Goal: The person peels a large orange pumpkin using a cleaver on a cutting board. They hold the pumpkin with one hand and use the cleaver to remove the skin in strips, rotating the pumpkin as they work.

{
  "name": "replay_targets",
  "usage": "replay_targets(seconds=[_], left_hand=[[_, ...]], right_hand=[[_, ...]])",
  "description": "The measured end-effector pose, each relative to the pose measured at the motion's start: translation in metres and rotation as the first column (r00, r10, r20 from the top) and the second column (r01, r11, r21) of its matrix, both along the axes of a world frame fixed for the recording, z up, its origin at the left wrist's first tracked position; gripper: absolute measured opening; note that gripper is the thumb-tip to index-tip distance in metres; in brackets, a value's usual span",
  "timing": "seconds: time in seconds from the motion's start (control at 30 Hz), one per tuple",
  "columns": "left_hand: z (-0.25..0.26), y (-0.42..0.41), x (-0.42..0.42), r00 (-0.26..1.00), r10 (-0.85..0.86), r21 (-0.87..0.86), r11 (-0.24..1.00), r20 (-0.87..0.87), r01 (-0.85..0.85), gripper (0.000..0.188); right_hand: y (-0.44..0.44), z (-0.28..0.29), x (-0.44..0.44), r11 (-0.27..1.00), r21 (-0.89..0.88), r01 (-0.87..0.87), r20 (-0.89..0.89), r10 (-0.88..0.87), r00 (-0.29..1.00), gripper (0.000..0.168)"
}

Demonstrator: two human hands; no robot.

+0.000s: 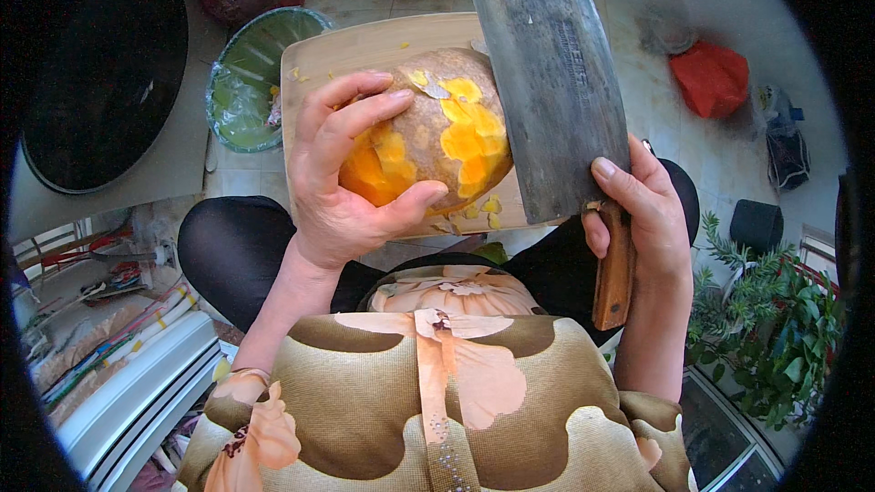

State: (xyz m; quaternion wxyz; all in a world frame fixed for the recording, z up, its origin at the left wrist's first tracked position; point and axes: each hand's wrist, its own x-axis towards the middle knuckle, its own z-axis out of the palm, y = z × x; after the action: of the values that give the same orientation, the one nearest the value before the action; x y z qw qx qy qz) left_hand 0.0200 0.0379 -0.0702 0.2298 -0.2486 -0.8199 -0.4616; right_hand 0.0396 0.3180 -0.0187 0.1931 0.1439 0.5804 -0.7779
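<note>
A partly peeled pumpkin [437,130] rests on a wooden cutting board [383,34] before me, its tan rind broken by patches of orange flesh. My left hand [348,157] grips it from the left, the fingers over its top and the thumb along the near side. A broad cleaver [550,82] with a dark steel blade is in my right hand [646,212], the thumb low on the blade and fingers around the wooden handle [613,280]. The blade's left edge overlaps the pumpkin's right side; whether they touch I cannot tell. Small peel scraps [491,205] lie on the board.
A bin with a green liner [239,96] stands left of the board. Beyond it is a table with a black round top [106,75]. A red bag [709,78] lies on the tiled floor at right, with potted plants [772,328] nearer me.
</note>
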Motion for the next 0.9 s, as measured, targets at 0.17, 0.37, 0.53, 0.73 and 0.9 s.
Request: replay_targets(seconds=[0.17, 0.37, 0.53, 0.73, 0.9], left_hand=[[-0.002, -0.003, -0.002, 1.0, -0.008, -0.008, 1.0, 0.009, 0.008, 0.063], [-0.001, -0.005, -0.003, 1.0, -0.023, -0.016, 1.0, 0.012, 0.023, 0.065], [-0.001, -0.006, -0.005, 0.999, -0.033, -0.028, 0.999, 0.012, 0.033, 0.065], [-0.001, -0.006, -0.003, 0.999, -0.034, -0.046, 0.998, 0.006, 0.034, 0.066], [0.0, -0.006, -0.004, 0.999, -0.05, -0.054, 0.997, -0.017, 0.049, 0.065]], right_hand=[[0.005, -0.008, -0.003, 0.998, -0.038, -0.047, 0.03, 0.048, 0.998, 0.038], [0.001, -0.009, -0.003, 0.997, -0.074, -0.038, 0.069, 0.043, 0.997, 0.037], [-0.003, -0.011, -0.009, 0.994, -0.096, -0.047, 0.086, 0.056, 0.995, 0.036], [-0.003, -0.013, -0.015, 0.992, -0.074, -0.101, 0.076, 0.107, 0.991, 0.035], [-0.007, -0.014, -0.019, 0.991, -0.073, -0.112, 0.082, 0.118, 0.99, 0.035]])
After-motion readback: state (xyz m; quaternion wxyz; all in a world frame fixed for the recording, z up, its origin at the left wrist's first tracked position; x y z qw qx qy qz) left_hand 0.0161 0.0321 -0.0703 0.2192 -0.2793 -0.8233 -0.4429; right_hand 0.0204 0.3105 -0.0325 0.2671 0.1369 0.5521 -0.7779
